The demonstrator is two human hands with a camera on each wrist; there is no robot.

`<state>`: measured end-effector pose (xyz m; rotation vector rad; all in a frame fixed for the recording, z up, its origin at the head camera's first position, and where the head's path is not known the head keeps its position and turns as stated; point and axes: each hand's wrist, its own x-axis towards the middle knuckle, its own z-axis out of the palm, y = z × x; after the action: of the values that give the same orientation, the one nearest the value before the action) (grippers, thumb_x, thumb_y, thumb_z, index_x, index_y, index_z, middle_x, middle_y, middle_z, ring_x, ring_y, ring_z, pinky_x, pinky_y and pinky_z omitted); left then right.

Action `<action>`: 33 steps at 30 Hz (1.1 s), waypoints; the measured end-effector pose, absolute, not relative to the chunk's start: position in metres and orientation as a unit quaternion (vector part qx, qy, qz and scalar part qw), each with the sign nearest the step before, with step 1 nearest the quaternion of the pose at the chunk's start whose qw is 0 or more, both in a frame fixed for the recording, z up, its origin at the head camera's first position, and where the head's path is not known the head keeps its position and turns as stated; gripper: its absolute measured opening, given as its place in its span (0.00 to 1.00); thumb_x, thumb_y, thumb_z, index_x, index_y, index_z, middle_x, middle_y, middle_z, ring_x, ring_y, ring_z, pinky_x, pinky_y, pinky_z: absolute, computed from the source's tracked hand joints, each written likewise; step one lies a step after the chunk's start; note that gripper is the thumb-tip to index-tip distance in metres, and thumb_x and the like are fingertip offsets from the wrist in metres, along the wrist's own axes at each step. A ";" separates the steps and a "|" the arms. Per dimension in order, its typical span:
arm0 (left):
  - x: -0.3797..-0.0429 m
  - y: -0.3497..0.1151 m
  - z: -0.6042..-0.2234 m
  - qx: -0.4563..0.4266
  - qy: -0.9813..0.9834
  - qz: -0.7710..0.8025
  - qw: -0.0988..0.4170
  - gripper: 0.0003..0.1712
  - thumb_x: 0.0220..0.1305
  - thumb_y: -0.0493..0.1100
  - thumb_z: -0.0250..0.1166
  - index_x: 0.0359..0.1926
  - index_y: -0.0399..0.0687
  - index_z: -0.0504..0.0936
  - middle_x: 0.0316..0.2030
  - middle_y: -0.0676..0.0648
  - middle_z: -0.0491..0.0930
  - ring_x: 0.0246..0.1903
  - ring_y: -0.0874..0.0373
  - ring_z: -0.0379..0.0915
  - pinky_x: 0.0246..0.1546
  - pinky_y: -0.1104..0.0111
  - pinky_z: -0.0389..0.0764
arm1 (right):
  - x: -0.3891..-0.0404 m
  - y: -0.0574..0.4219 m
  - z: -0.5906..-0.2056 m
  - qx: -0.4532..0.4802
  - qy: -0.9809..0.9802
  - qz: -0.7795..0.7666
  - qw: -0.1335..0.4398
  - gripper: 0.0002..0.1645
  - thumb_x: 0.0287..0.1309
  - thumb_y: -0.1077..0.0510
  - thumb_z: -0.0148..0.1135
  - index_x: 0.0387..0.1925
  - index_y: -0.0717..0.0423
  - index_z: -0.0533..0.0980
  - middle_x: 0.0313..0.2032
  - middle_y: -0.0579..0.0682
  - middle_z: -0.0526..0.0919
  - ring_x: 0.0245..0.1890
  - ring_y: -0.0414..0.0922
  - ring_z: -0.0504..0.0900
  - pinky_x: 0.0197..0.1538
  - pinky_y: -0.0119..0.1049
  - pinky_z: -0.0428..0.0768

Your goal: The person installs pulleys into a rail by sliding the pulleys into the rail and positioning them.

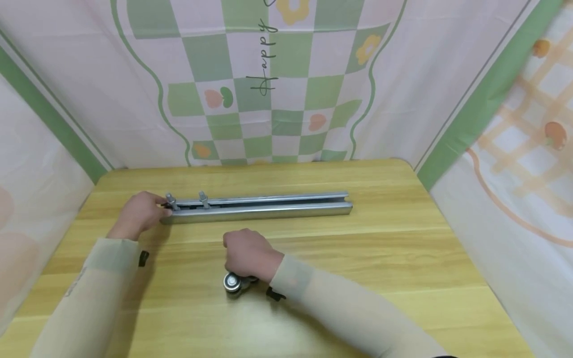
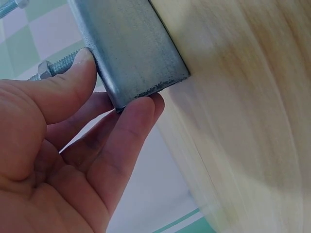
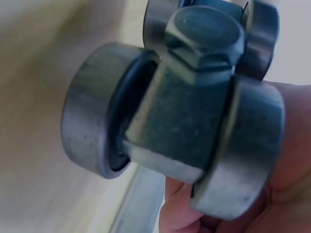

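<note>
A galvanized steel C-channel rail (image 1: 259,215) lies across the table with its slot facing up. My left hand (image 1: 139,214) holds its left end, the thumb on the slot edge and the fingers against the end in the left wrist view. Two bolts stand up out of the slot near there: one bolt (image 1: 171,200) beside the fingers, another bolt (image 1: 203,200) farther right. In front of the rail, my right hand (image 1: 248,252) grips a roller trolley (image 3: 175,116). Its steel wheels (image 3: 92,109) and hex bolt head (image 3: 204,34) show closely in the right wrist view.
The wood-grain table (image 1: 380,258) carries the rail toward its far side. A checked, printed curtain (image 1: 286,74) hangs behind it, with more cloth at the left and right edges. Small black wrist mounts (image 1: 275,294) are worn at both cuffs.
</note>
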<state>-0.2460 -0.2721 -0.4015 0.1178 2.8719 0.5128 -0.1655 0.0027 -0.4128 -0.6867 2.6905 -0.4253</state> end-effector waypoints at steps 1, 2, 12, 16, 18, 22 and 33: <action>-0.246 -0.272 -0.402 0.040 0.978 0.174 0.111 0.29 0.68 0.46 0.65 0.59 0.25 0.75 0.59 0.26 0.71 0.60 0.25 0.63 0.61 0.37 0.63 | -0.166 0.006 -0.410 -0.244 0.943 -0.156 0.162 0.10 0.48 0.63 0.65 0.35 0.52 0.78 0.25 0.43 0.78 0.21 0.39 0.73 0.21 0.31 0.74; -0.246 -0.272 -0.402 0.039 0.978 0.175 0.111 0.29 0.68 0.46 0.65 0.59 0.25 0.75 0.59 0.26 0.71 0.60 0.25 0.63 0.61 0.37 0.63 | -0.167 0.010 -0.408 -0.247 0.942 -0.164 0.159 0.13 0.47 0.63 0.65 0.38 0.53 0.79 0.27 0.43 0.79 0.22 0.39 0.74 0.22 0.31 0.74; -0.246 -0.274 -0.399 0.039 0.976 0.181 0.112 0.29 0.68 0.45 0.65 0.59 0.24 0.74 0.60 0.25 0.70 0.60 0.24 0.62 0.61 0.37 0.62 | -0.165 0.050 -0.387 -0.257 0.928 -0.252 0.102 0.25 0.53 0.61 0.65 0.55 0.55 0.77 0.23 0.42 0.80 0.15 0.36 0.70 0.20 0.30 0.72; -0.246 -0.274 -0.400 0.043 0.977 0.177 0.112 0.29 0.68 0.46 0.64 0.60 0.25 0.74 0.60 0.26 0.71 0.60 0.24 0.61 0.61 0.37 0.62 | -0.161 0.067 -0.384 -0.260 0.916 -0.293 0.083 0.23 0.56 0.62 0.64 0.55 0.55 0.76 0.13 0.39 0.71 0.09 0.34 0.66 0.13 0.29 0.68; -0.247 -0.274 -0.401 0.045 0.977 0.177 0.112 0.30 0.68 0.46 0.64 0.60 0.25 0.74 0.60 0.26 0.71 0.60 0.24 0.61 0.61 0.37 0.62 | -0.160 0.074 -0.385 -0.262 0.912 -0.308 0.068 0.22 0.58 0.62 0.64 0.55 0.54 0.76 0.14 0.38 0.73 0.11 0.34 0.68 0.14 0.30 0.70; -0.248 -0.275 -0.402 0.041 0.977 0.176 0.112 0.30 0.68 0.46 0.65 0.60 0.25 0.74 0.60 0.26 0.70 0.60 0.24 0.61 0.61 0.37 0.61 | -0.159 0.086 -0.388 -0.269 0.903 -0.333 0.024 0.19 0.58 0.61 0.65 0.53 0.53 0.77 0.20 0.37 0.77 0.15 0.34 0.72 0.18 0.31 0.73; -0.251 -0.276 -0.406 0.032 0.975 0.183 0.122 0.31 0.68 0.48 0.64 0.61 0.26 0.73 0.61 0.26 0.69 0.61 0.25 0.60 0.61 0.36 0.61 | -0.148 0.109 -0.391 -0.318 0.879 -0.338 -0.111 0.16 0.53 0.62 0.67 0.45 0.57 0.76 0.22 0.41 0.79 0.17 0.32 0.71 0.18 0.27 0.73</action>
<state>-0.2509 -0.2762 -0.4060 0.0925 2.8455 0.5337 -0.1484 0.1093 -0.3905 -1.0752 2.9748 -1.1455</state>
